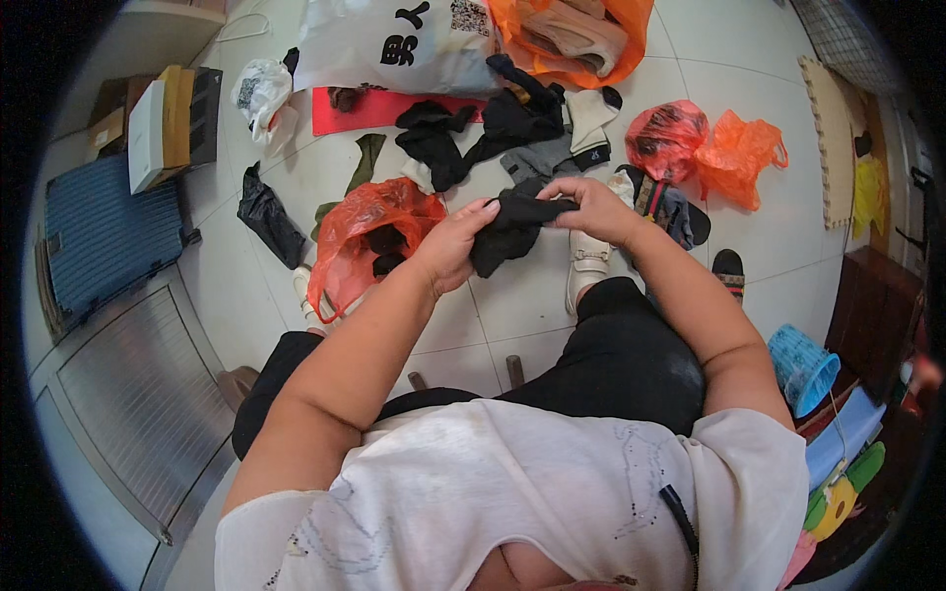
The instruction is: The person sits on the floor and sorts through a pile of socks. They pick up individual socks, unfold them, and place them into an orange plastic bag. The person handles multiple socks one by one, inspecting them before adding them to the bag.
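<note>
Between both hands, in front of my knees, is a dark sock (510, 233). My left hand (452, 247) grips one side of it, thumb on top. The fingertips of my right hand (591, 210) pinch its other end. A red plastic bag (344, 244) with black items inside stands open by my left forearm. Beyond my hands, black socks (432, 151), a grey sock (536, 159) and a white sock with a black toe (591, 118) lie loosely on the tiles. An olive sock (368, 159) lies behind the red bag.
A large white printed bag (392, 44) and an orange bag (628, 44) holding shoes stand at the back. On the right are a tied red bag (669, 140), slippers (729, 270) and a blue basket (798, 369). A black bag (270, 218) lies left.
</note>
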`<state>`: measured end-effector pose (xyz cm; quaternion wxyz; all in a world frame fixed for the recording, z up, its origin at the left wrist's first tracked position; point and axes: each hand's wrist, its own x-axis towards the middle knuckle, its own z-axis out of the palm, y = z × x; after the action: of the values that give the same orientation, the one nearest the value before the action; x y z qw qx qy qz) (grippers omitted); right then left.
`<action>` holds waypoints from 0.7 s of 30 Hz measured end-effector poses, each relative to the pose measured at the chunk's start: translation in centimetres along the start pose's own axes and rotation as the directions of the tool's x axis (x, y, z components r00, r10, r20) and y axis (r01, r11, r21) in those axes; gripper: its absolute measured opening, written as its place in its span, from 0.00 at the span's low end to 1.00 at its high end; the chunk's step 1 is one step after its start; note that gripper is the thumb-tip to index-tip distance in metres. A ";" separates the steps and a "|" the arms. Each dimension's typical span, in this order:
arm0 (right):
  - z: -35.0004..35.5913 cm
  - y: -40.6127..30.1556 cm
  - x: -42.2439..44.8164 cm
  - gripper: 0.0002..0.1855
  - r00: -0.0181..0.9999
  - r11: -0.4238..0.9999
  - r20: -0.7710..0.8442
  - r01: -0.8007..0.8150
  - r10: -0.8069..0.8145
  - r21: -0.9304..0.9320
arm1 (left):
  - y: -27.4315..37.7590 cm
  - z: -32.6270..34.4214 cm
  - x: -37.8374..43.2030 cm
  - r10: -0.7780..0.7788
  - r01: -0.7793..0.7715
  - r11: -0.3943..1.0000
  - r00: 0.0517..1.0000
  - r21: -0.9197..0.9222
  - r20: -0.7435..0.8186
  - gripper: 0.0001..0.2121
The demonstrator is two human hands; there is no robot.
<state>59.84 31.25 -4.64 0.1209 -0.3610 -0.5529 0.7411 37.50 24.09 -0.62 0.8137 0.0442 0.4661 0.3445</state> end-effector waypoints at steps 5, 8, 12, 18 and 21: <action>0.5 1.4 0.7 0.12 0.965 0.929 -0.108 -0.195 0.239 0.313 | -0.5 -0.2 0.4 -0.054 0.048 0.996 0.995 0.077 0.079 0.13; 1.8 1.3 0.7 0.12 0.941 0.784 -0.140 -0.167 0.308 0.597 | -0.6 0.3 1.0 -0.048 0.082 0.946 0.992 0.314 -0.115 0.11; 2.3 1.1 0.7 0.12 0.951 0.643 -0.055 -0.162 0.304 0.749 | -1.3 -0.6 2.5 0.050 0.066 0.916 0.960 0.395 -0.276 0.10; 1.2 3.0 0.8 0.12 0.965 0.762 0.096 -0.252 0.244 0.597 | -0.7 0.2 2.1 -0.075 0.052 0.993 0.969 -0.101 -0.235 0.10; 1.0 4.6 2.0 0.11 0.945 0.947 -0.122 -0.283 0.302 0.151 | -1.3 0.2 1.7 -0.172 0.151 0.968 0.981 -0.202 -0.087 0.10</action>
<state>58.80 30.01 -9.51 0.0725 -0.4830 -0.4330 0.7576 38.91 24.14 -2.27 0.8141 -0.0915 0.4742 0.3226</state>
